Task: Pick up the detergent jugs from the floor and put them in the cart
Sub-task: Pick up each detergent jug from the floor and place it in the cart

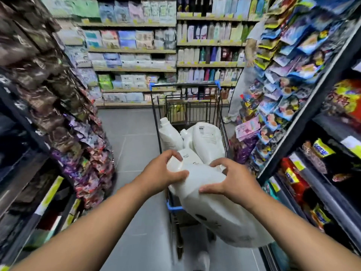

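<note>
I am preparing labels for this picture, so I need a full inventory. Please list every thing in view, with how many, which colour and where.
held jug: one, white, in both hands over the cart's near end
jugs in cart: at least three, white, lying in the basket
cart: one, dark wire with blue trim, in the aisle ahead
left rack: one, dark and purple packets, blurred
right rack: one, many-coloured packets
far shelves: pale packs at left, bottles at right
floor: grey tiles
other person: one, pale trousers, behind the right rack, mostly hidden
left grip: one bare hand, holds the jug's cap end
right grip: one bare hand, holds the jug's body
</note>
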A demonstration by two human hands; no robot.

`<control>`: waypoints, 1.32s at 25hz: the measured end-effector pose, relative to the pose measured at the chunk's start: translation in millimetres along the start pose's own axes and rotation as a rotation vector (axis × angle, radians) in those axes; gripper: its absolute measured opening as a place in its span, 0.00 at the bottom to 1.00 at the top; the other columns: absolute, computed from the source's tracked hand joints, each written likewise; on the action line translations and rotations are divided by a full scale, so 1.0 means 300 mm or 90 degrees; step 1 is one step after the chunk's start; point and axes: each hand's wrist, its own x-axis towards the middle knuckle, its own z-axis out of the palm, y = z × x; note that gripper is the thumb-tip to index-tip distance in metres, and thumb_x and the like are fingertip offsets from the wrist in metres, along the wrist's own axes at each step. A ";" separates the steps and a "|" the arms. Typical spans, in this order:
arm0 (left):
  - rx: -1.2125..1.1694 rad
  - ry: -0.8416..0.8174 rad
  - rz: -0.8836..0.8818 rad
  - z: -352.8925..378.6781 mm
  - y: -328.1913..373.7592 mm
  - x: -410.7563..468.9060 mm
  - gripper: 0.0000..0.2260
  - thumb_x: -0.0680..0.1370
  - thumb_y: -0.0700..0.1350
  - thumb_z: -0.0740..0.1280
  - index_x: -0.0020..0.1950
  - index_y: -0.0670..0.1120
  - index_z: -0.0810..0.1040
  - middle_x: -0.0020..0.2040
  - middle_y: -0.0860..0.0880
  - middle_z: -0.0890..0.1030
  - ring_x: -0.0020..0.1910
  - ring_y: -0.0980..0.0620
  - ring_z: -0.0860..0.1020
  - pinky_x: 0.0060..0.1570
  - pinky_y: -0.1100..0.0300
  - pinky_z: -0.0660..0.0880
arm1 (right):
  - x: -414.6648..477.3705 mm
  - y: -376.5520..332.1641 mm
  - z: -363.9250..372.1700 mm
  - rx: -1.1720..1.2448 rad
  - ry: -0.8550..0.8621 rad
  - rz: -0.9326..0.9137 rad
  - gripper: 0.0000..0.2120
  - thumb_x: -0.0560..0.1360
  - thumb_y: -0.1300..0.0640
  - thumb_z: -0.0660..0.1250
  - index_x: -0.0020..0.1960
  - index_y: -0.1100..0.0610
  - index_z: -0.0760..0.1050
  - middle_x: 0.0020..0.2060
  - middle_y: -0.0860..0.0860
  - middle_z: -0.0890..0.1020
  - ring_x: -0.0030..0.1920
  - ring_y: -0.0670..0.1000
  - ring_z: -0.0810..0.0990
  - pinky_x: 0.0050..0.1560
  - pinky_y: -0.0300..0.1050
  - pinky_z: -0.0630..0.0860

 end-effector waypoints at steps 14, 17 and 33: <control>-0.006 0.060 0.011 -0.299 -0.049 0.841 0.23 0.59 0.61 0.76 0.50 0.61 0.74 0.47 0.51 0.80 0.42 0.52 0.76 0.47 0.51 0.77 | 0.981 -0.063 -0.027 0.129 -0.031 -0.079 0.31 0.49 0.38 0.81 0.47 0.42 0.75 0.37 0.38 0.76 0.40 0.40 0.75 0.40 0.41 0.70; 0.021 0.029 0.007 -0.397 -0.117 1.007 0.23 0.59 0.60 0.77 0.50 0.60 0.75 0.46 0.53 0.80 0.42 0.52 0.76 0.47 0.52 0.77 | 1.147 -0.079 0.069 0.174 -0.009 -0.044 0.35 0.43 0.30 0.77 0.46 0.41 0.75 0.43 0.39 0.80 0.43 0.44 0.78 0.45 0.44 0.75; 0.115 -0.168 -0.080 -0.375 -0.597 1.710 0.34 0.74 0.47 0.75 0.76 0.59 0.64 0.75 0.44 0.66 0.71 0.42 0.69 0.72 0.47 0.66 | 1.608 0.067 0.598 0.341 0.055 0.241 0.28 0.61 0.45 0.81 0.58 0.42 0.75 0.52 0.45 0.79 0.55 0.48 0.76 0.58 0.49 0.77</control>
